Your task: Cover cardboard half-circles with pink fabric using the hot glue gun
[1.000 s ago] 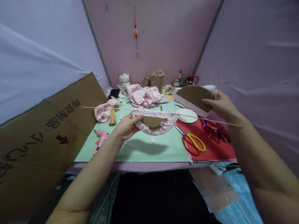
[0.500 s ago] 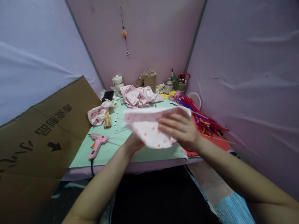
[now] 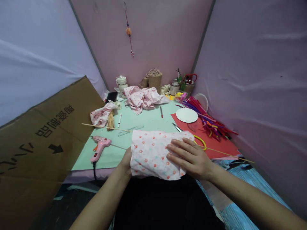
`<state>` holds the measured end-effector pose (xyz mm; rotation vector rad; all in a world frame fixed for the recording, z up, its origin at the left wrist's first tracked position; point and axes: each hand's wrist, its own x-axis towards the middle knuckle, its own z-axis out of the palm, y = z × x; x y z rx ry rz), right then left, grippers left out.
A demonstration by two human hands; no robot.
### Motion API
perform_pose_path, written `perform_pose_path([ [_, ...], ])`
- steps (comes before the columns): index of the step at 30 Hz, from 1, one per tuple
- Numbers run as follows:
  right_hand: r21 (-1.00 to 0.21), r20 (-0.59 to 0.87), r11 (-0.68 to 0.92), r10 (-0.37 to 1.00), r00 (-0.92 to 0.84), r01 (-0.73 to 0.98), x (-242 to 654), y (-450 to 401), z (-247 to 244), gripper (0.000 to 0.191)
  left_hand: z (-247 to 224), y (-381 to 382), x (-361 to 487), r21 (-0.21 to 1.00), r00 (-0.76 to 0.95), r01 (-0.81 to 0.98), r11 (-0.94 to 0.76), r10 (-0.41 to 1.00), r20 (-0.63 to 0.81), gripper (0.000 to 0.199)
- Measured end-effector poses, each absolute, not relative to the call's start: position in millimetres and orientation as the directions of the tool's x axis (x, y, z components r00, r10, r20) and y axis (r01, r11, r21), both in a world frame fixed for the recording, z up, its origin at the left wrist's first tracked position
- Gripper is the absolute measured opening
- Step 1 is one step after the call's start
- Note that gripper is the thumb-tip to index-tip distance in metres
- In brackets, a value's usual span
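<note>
White cloth with coral flower print (image 3: pixel 150 155), held before the near edge of the counter (image 3: pixel 148 118); thin stick (image 3: pixel 112 128) projecting either side. Right hand (image 3: pixel 192 158): fingers outspread upon cloth. Left hand (image 3: pixel 127 161): at cloth's left edge, grip hidden.

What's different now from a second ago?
The right hand, earlier holding a cardboard-and-cloth piece off to the right, has come inward and down, and now lies across flowered cloth. The left hand also dropped lower, mostly hidden by that cloth. The glue gun and white disc stayed put.
</note>
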<state>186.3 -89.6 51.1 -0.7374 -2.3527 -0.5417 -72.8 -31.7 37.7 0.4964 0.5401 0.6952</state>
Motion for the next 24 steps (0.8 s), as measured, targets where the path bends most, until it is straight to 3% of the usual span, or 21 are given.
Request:
perform_pose_path([
  [7,0.099,0.585,0.784,0.452,-0.673,0.612,186.3,-95.4,47.9,0.049,45.8,-40.7,-63.1,0.486,0.68,-0.474,0.734,0.656,-0.329,0.05],
  [10,-0.004,0.579,0.809,0.481,-0.659,0.587,193.9,-79.1,47.5,0.056,58.2,-24.5,-51.7,0.477,0.616,-0.495,0.726,0.681,-0.397,0.051],
  [13,-0.151,0.59,0.798,0.546,-0.595,0.583,201.7,-57.0,58.2,0.05,78.2,0.8,-38.0,0.502,0.548,-0.525,0.688,0.724,-0.419,0.05],
  [19,-0.433,0.488,0.664,0.741,-0.461,0.609,215.6,-17.9,107.9,0.041,120.9,30.7,-13.5,0.531,0.55,-0.572,0.625,0.773,-0.317,0.052],
  [24,-0.567,0.358,0.59,0.805,-0.473,0.574,223.0,6.9,141.8,0.043,136.3,30.6,-8.7,0.551,0.563,-0.592,0.588,0.791,-0.239,0.051],
])
